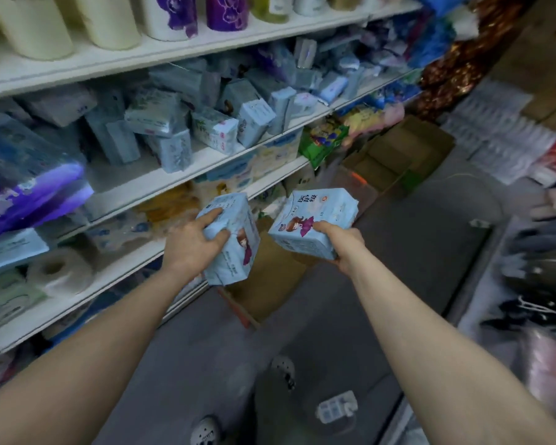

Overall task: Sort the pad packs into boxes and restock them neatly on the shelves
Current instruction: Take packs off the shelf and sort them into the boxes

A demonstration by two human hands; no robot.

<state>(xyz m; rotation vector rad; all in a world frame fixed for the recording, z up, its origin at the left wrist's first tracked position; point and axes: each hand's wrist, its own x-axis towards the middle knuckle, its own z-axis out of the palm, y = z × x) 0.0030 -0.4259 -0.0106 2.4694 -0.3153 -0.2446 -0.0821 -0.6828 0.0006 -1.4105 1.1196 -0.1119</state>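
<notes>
My left hand (pixel 191 244) grips a pale blue pad pack (pixel 235 248) held on end, fingers curled over its top. My right hand (pixel 341 244) holds a second pale blue pad pack (pixel 315 220) with a cartoon figure and printed characters, thumb on its face. Both packs hang above an open brown cardboard box (pixel 267 284) on the floor at the foot of the shelves. Several more blue pad packs (pixel 212 123) lie jumbled on the middle shelf (pixel 206 157).
White shelves run along the left with purple packs (pixel 29 194), tissue rolls (pixel 60 273) and bottles. More open cardboard boxes (pixel 398 155) stand farther down the grey aisle floor. Dark goods (pixel 543 268) crowd the right side. A small white item (pixel 336 409) lies on the floor.
</notes>
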